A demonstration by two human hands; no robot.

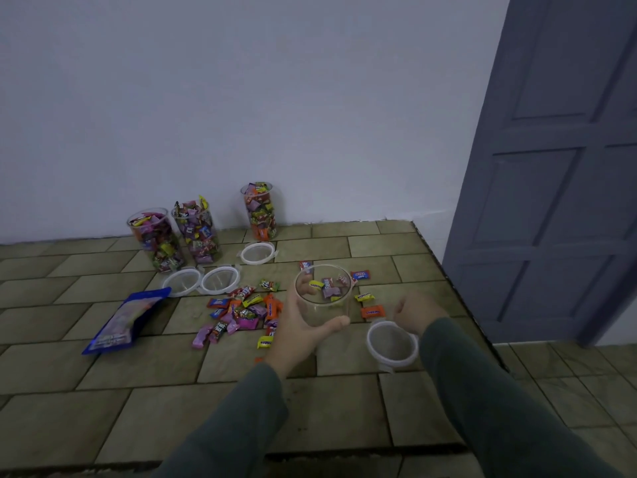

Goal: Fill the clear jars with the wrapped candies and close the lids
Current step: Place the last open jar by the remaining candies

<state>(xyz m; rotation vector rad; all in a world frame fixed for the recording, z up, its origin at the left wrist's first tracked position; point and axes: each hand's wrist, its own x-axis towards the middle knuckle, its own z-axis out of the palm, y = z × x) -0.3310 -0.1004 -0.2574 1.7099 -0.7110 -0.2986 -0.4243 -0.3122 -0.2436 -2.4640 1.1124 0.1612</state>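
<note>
1. Tiled floor (103, 401) against a pale wall carries everything; the near-empty jar (324, 298) stands at its middle, the left hand (303, 327) wrapped round its wall.
2. Clear, thin and rigid, it looks light and slick; gripping low round the body suits it.
3. The right hand (415, 313) hangs loosely curled, holding nothing, above one lid (392, 345).
4. Counted: four jars, three full (200, 232); four lids; loose candies (241, 310) beside a blue bag (127, 320).

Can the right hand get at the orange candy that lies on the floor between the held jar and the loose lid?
Probably yes. The right hand hovers just right of the orange candy, holding nothing that shows, with bare floor between them. The jar in the left hand stands to the left, and the lid lies nearer, neither blocking.
</note>
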